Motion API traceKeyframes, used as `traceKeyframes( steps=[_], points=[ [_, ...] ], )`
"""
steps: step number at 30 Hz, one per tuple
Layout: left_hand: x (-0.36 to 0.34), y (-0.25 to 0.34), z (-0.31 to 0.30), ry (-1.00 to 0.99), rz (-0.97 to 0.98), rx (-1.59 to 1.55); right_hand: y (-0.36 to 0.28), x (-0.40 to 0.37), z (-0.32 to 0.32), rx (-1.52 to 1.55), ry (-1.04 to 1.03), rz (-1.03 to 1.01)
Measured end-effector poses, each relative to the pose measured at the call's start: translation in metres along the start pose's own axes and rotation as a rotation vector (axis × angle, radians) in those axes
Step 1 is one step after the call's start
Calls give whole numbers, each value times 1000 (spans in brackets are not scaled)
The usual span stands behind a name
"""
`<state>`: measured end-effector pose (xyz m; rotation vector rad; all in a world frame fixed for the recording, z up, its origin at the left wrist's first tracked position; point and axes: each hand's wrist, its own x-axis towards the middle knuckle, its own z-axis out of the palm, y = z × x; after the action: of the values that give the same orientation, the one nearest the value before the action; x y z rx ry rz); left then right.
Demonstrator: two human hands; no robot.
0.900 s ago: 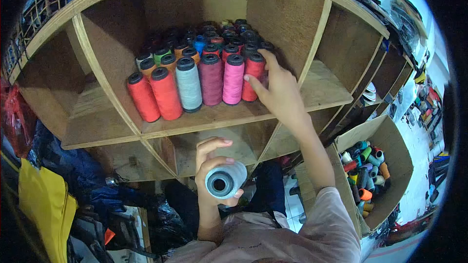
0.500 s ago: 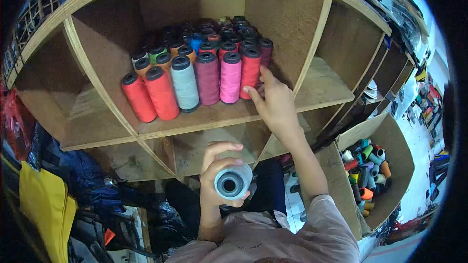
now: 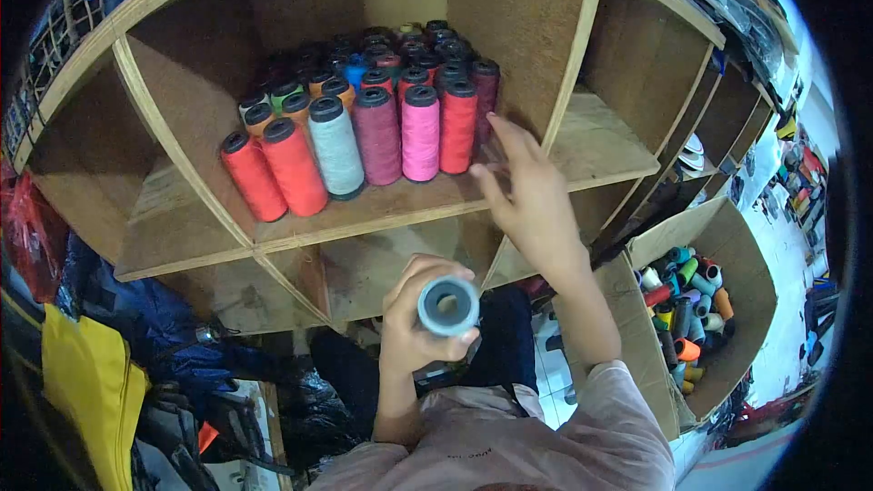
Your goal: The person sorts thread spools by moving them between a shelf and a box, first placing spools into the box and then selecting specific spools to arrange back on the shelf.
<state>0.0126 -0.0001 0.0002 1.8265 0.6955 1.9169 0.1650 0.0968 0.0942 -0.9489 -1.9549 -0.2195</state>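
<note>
My left hand (image 3: 405,318) is wrapped round a pale grey-blue thread spool (image 3: 426,309), held in front of my body with its hollow end facing up at me. My right hand (image 3: 541,218) has its thumb and fingers apart, just right of the red spool (image 3: 458,132) at the end of the front row, with nothing in it. Along that row stand a pink spool (image 3: 420,138), a maroon spool (image 3: 377,141), a light blue spool (image 3: 336,153) and two coral-red spools, one of them (image 3: 296,171) leaning slightly. More spools stand packed behind, partly hidden.
The spools stand in a compartment of a wooden shelf (image 3: 373,223) with upright dividers. At lower right is an open cardboard box (image 3: 746,309) of jumbled coloured spools. A yellow folded item (image 3: 86,391) and dark bags lie at lower left.
My right hand has drawn slightly right, away from the red end spool. The spool in my left hand has tilted and shifted a little up and right. The view has moved slightly.
</note>
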Motion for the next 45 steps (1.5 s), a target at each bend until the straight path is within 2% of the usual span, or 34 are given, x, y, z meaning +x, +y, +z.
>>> traceKeyframes(
  steps=[2, 4, 6, 8, 9, 11, 15, 18, 20, 23, 24, 26, 28, 31, 35, 37, 40, 45],
  points=[
    [-7, -4, 3, 38, -267, -17, -20, 2, -35, 221, -121, 185],
    [0, 0, 3, -10, -269, 55, -28, 6, -64, 311, -208, 135],
    [5, 3, 9, -22, -350, 179, -36, 11, -85, 399, -294, 90],
    [9, 2, 14, -14, -344, 170, -42, 16, -97, 244, -525, -214],
    [11, 2, 15, -35, -327, 166, -42, 17, -99, 240, -528, -211],
    [17, 5, 18, -70, -321, 162, -42, 24, -102, 153, -834, -306],
    [31, 6, 23, -56, -252, 121, -44, 43, -110, 218, -956, -325],
    [38, 2, 26, -90, -190, 76, -51, 49, -117, 171, -981, -326],
    [44, -1, 32, 33, -38, 168, -49, 53, -120, 175, -917, -359],
    [51, 2, 23, 81, -47, 173, -55, 71, -131, -71, -784, -371],
    [51, -1, 19, 126, -32, 174, -52, 76, -130, -76, -783, -372],
    [51, -10, 14, 154, -2, 202, -42, 84, -128, -180, -626, -400],
    [50, -14, 10, 189, -44, 386, -33, 91, -121, -223, -574, -394],
    [49, -18, 11, 193, -5, 449, -17, 100, -104, -302, -446, -402],
    [48, -16, 11, 155, -2, 500, -11, 112, -89, -411, -432, -429],
    [47, -17, 11, 146, -7, 498, -11, 116, -84, -460, -533, -318],
    [46, -16, 10, 133, -42, 484, -9, 121, -76, -496, -537, -307],
    [45, -16, 8, 113, -21, 496, -5, 126, -66, -550, -548, -354]
  ],
)
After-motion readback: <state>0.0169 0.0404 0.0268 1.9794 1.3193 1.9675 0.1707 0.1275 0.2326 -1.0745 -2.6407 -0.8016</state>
